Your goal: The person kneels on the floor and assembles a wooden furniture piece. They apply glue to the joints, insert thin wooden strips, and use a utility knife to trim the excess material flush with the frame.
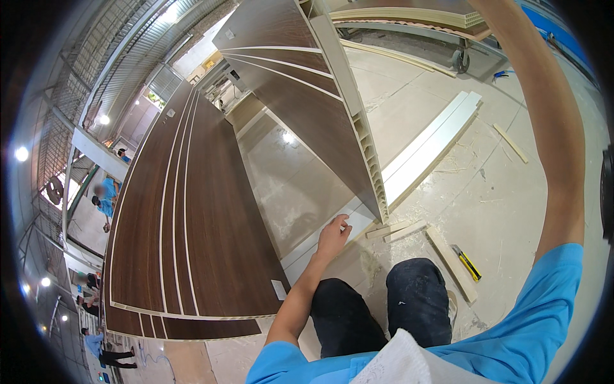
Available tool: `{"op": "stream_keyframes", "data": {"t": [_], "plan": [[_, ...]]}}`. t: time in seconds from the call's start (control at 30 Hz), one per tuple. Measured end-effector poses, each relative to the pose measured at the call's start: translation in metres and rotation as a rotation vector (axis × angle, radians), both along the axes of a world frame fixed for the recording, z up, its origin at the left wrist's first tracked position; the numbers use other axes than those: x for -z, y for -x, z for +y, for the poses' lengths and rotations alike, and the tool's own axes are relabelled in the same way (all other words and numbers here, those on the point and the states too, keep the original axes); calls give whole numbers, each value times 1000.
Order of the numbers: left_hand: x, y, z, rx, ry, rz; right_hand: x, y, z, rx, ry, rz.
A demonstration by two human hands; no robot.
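My left hand (334,237) is beside the lower corner of a tilted dark brown door panel (307,115) with pale stripes. Its fingers are loosely bent and apart, with nothing seen in them. The panel's long edge (366,144) faces right and shows a row of hollow cells. Below this corner, a white board (428,144) lies on the floor. My right arm (550,128) reaches up past the upper edge of the view, so that hand is out of sight.
Another dark brown striped panel (217,205) stands at the left. Near my knees lie a yellow utility knife (467,262) and wood strips (451,264). A wheeled cart (416,27) carries stacked panels at the far right. Several people in blue (105,194) are at the far left.
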State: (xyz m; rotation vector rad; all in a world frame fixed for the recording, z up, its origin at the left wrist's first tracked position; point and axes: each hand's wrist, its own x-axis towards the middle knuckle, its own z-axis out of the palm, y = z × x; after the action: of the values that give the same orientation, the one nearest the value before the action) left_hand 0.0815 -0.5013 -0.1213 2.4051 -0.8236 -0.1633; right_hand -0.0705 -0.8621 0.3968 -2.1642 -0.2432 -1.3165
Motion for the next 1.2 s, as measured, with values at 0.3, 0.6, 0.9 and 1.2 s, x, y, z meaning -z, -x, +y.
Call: {"op": "stream_keyframes", "data": {"t": [0.3, 0.6, 0.9, 1.2], "plan": [[1, 0, 1, -9, -2, 2, -2, 7, 6, 55, -32, 42], [2, 0, 2, -15, 13, -2, 5, 8, 1, 6, 1, 21], [1, 1, 5, -47, -7, 25, 11, -4, -21, 41, 42, -79], [7, -2, 9, -52, -72, 22, 89, -5, -78, -173, -269, -154]]}}
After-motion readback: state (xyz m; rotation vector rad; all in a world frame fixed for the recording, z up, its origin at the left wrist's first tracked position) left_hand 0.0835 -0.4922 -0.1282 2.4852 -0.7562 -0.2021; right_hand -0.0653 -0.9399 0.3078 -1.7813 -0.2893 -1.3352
